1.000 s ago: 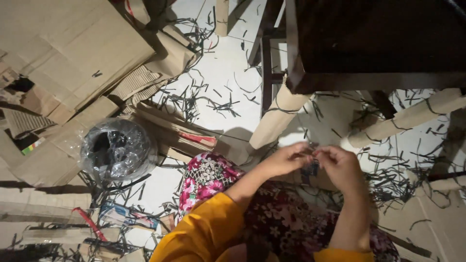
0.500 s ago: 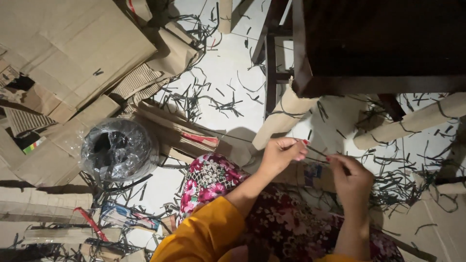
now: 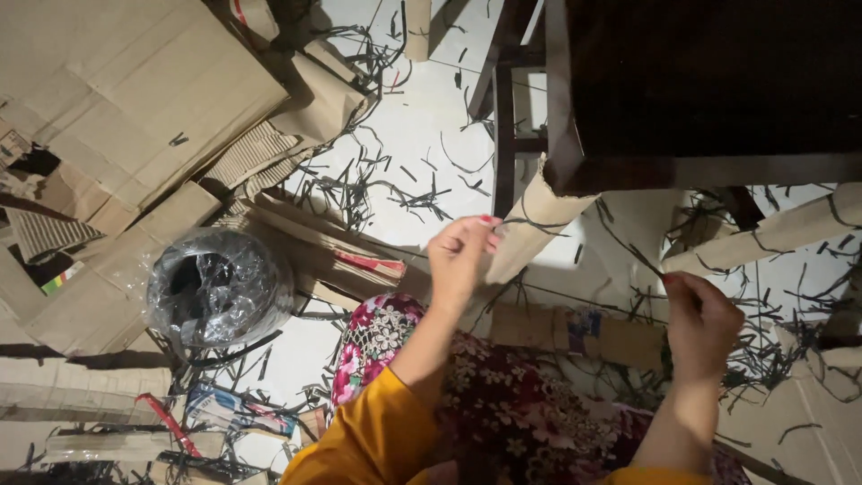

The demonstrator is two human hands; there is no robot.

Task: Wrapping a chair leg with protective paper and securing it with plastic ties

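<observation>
Looming just beyond the fingertips, a dark wooden table [image 3: 709, 81] is seen, with flat corrugated cardboard sheets [image 3: 135, 90] far to the left. A cardboard tube [image 3: 530, 229] is found beside the left hand [image 3: 460, 256], whose fingers are pinched on a thin dark strip [image 3: 575, 256]. The strip is stretched taut to the right hand [image 3: 702, 323], pinched likewise.

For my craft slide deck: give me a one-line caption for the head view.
Left hand and right hand held apart, pinching a thin dark strip above cardboard.
</observation>
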